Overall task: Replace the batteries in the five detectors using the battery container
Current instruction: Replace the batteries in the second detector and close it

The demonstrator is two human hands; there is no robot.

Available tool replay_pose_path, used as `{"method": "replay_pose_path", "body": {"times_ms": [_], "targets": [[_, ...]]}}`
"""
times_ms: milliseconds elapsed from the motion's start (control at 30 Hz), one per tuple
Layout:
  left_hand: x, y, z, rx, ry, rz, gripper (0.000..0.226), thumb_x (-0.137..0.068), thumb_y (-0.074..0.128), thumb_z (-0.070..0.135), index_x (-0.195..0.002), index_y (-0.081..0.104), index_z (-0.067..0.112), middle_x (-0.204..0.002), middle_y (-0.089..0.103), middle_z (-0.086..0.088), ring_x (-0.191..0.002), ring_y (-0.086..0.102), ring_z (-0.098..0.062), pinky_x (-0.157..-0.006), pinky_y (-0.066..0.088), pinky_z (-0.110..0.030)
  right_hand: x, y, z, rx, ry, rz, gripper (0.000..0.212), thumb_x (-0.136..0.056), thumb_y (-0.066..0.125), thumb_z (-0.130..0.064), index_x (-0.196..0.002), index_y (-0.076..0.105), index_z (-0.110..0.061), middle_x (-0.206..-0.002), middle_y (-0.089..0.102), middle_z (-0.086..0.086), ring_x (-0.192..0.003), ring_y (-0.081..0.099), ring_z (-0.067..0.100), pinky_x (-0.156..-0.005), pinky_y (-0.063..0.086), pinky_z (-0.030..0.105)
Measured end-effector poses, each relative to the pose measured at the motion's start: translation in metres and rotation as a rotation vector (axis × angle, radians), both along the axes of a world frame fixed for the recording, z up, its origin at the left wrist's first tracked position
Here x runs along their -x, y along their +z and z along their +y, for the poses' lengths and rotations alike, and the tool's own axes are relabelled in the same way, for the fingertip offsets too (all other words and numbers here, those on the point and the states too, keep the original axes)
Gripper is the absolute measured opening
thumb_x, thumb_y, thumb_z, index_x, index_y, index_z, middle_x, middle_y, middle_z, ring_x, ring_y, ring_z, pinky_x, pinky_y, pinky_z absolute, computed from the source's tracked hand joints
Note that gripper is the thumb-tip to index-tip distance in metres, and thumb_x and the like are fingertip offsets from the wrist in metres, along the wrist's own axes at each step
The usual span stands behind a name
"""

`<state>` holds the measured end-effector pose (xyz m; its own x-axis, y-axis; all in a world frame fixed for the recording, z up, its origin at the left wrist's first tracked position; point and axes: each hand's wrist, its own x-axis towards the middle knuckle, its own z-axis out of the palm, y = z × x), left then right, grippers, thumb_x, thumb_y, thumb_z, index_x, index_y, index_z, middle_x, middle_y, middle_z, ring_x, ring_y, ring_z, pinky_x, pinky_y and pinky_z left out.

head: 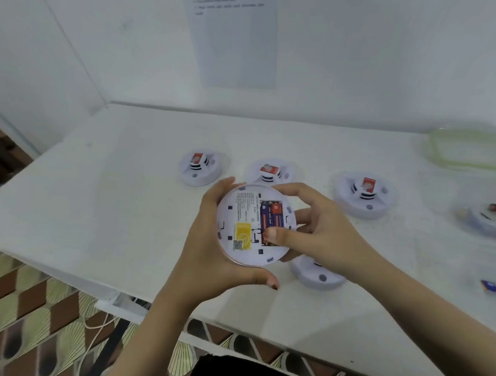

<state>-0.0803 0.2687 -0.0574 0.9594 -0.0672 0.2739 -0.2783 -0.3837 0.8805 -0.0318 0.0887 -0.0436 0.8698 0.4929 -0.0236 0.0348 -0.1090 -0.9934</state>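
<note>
**Detector held at frame centre**

We grip the upturned detector (247, 217) with our left hand (207, 243) above the table (108, 192). Our right hand (326, 231) curls round its rim, thumb pressing the two batteries (271, 216) inside.

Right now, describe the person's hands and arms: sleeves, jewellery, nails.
The left hand and right hand are bare: no gloves, rings or watch show. Both forearms are uncovered, no sleeves in view. The left thumbnail shows dark red polish at its tip. Dark clothing shows below.
</note>
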Motion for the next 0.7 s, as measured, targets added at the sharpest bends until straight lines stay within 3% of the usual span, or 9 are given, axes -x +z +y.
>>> {"method": "replay_pose_path", "body": {"times_ms": [100, 200, 367, 500, 600, 700], "targets": [[-0.001, -0.004, 0.024, 0.015, 0.014, -0.008, 0.115, -0.037, 0.092, 0.037, -0.133, 0.032, 0.022, -0.127, 0.049, 0.026, -0.122, 0.051, -0.004, -0.090, 0.050, -0.019, -0.002, -0.004, 0.021, -0.049, 0.003, 0.096, 0.044, -0.076, 0.075, -0.009, -0.113, 0.057, -0.025, -0.085, 0.073, 0.015, -0.074, 0.071, 0.034, -0.061, 0.059, 0.042], [0.001, -0.009, 0.047, 0.030, 0.044, -0.021, 0.102, -0.044, 0.090, 0.029, -0.133, 0.041, 0.017, -0.127, 0.055, 0.018, -0.121, 0.053, -0.007, -0.090, 0.049, -0.017, -0.003, -0.008, 0.041, -0.045, -0.010, 0.143, 0.044, -0.078, 0.073, -0.008, -0.115, 0.055, -0.021, -0.085, 0.073, 0.015, -0.073, 0.070, 0.036, -0.063, 0.060, 0.043], [0.001, -0.020, 0.073, 0.022, 0.017, 0.031, 0.105, -0.045, 0.094, 0.022, -0.133, 0.038, 0.033, -0.126, 0.055, 0.026, -0.120, 0.052, 0.001, -0.089, 0.045, -0.010, -0.001, -0.014, 0.070, -0.038, -0.010, 0.215, 0.039, -0.080, 0.071, -0.012, -0.114, 0.053, -0.019, -0.086, 0.073, 0.017, -0.065, 0.070, 0.031, -0.061, 0.059, 0.034], [-0.002, -0.030, 0.092, 0.073, 0.062, 0.065, 0.092, -0.047, 0.086, 0.033, -0.128, 0.042, 0.029, -0.120, 0.057, 0.028, -0.115, 0.055, 0.002, -0.086, 0.047, -0.011, -0.006, -0.018, 0.087, 0.026, 0.023, 0.190, 0.020, -0.094, 0.053, -0.022, -0.114, 0.056, -0.024, -0.090, 0.073, 0.012, -0.071, 0.071, 0.023, -0.068, 0.060, 0.032], [-0.002, -0.037, 0.104, 0.045, 0.058, 0.076, 0.088, -0.052, 0.084, 0.034, -0.129, 0.042, 0.028, -0.121, 0.055, 0.027, -0.116, 0.053, 0.002, -0.088, 0.045, -0.009, -0.015, -0.023, 0.085, 0.264, 0.026, -0.048, 0.027, -0.100, 0.040, -0.020, -0.115, 0.054, -0.037, -0.100, 0.069, -0.002, -0.084, 0.066, 0.011, -0.082, 0.055, 0.031], [-0.001, -0.045, 0.114, 0.003, 0.036, 0.085, 0.088, -0.056, 0.084, 0.034, -0.132, 0.041, 0.027, -0.125, 0.053, 0.024, -0.120, 0.051, 0.001, -0.089, 0.043, -0.008, -0.022, -0.024, 0.075, 0.782, 0.123, -0.384, 0.045, -0.094, 0.048, -0.026, -0.137, 0.037, -0.035, -0.125, 0.057, -0.006, -0.108, 0.054, 0.009, -0.093, 0.041, 0.024]]}}
